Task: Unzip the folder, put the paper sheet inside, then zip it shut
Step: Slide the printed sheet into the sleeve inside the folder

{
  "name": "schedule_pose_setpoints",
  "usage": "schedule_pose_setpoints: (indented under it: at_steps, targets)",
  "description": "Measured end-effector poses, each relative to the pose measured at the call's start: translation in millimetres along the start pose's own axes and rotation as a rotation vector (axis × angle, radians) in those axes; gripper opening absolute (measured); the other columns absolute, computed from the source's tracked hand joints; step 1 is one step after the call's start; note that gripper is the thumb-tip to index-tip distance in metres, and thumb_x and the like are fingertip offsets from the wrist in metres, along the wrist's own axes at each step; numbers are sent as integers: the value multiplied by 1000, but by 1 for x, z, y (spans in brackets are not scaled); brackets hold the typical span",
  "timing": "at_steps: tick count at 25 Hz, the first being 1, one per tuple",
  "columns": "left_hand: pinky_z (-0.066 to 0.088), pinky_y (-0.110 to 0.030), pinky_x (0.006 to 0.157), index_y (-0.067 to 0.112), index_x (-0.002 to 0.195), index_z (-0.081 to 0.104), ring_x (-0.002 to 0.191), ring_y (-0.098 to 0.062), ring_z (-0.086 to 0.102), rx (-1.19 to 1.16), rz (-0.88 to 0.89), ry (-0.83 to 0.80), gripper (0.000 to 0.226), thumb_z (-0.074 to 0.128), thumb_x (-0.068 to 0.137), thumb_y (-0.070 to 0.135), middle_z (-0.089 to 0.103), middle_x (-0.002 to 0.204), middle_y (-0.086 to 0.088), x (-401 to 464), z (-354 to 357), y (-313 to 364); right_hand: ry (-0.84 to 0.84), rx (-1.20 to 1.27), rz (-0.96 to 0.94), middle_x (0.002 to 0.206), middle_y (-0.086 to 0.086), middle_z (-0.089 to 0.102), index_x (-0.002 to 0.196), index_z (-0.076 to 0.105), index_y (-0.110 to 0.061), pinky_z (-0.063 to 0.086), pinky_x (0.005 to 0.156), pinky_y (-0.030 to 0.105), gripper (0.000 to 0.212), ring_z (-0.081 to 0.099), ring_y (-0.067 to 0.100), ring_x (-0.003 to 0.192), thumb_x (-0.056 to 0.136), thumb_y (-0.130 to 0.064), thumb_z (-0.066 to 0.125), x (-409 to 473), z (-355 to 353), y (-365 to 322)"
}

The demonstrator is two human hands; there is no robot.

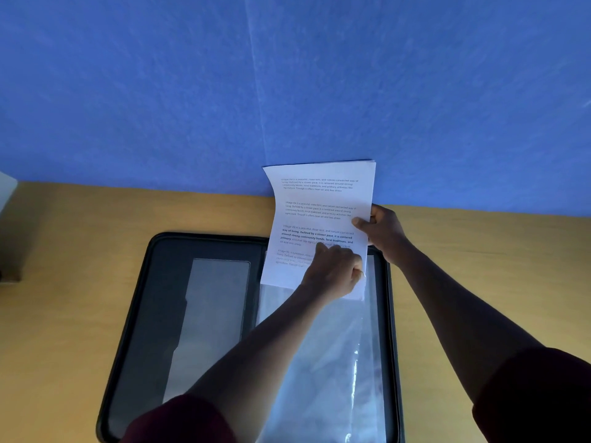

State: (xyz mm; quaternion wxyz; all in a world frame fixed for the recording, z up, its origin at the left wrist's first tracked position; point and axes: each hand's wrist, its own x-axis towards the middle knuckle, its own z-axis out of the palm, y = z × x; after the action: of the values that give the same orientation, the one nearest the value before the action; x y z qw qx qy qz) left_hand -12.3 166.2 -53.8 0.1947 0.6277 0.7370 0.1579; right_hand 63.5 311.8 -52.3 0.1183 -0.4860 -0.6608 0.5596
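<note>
blue wall (160, 91) behind a yellow tabletop (64, 282). folder (153, 314) lies open flat on it. paper sheet (319, 199) stands over the right half, long axis running away from the camera, lower end at the clear sleeve (319, 362). right hand (380, 231) pinches the sheet's right edge. left hand (335, 273) curled closed at its lower end, touching sheet and sleeve top.

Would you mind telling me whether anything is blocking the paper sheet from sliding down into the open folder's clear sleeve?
Nothing visible blocks it. The paper sheet is already partly in the clear sleeve of the folder; only the left hand rests there, and the right hand holds its edge.
</note>
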Motion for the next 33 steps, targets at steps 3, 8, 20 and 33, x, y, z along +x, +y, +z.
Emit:
schedule_pose_setpoints:
  at_steps: [3, 8, 20, 33]
  targets:
    - [30, -37, 76, 22, 86, 70, 86, -26, 62, 21, -21, 39, 16, 55, 91, 20, 71, 89, 1, 10, 0, 1, -51, 24, 23, 100, 2, 74, 103, 68, -22, 59, 82, 50, 18, 71, 24, 92, 87, -15, 69, -5, -3, 4]
    - [29, -38, 79, 21, 95, 70, 92, -26, 62, 12, -29, 49, 17, 54, 94, 22, 73, 101, 1, 21, -2, -1, -147, -10, 47, 101, 1, 75, 105, 69, -20, 59, 82, 52, 22, 72, 25, 92, 83, -17, 74, -11, -7, 17]
    - [24, -35, 75, 22, 83, 67, 88, -19, 59, 75, -140, -5, 12, 59, 89, 15, 69, 87, 7, -4, -28, -54, -100, 29, -1, 104, 5, 72, 108, 66, -20, 58, 82, 50, 19, 69, 29, 98, 91, -11, 65, 0, -4, 0]
    - [32, -37, 79, 22, 78, 65, 80, -19, 60, 46, -176, 26, 18, 56, 87, 10, 67, 86, 5, -2, -17, -50, -155, -58, 28, 101, 6, 72, 109, 64, -14, 57, 64, 32, 19, 68, 19, 83, 90, -14, 67, -9, -4, 10]
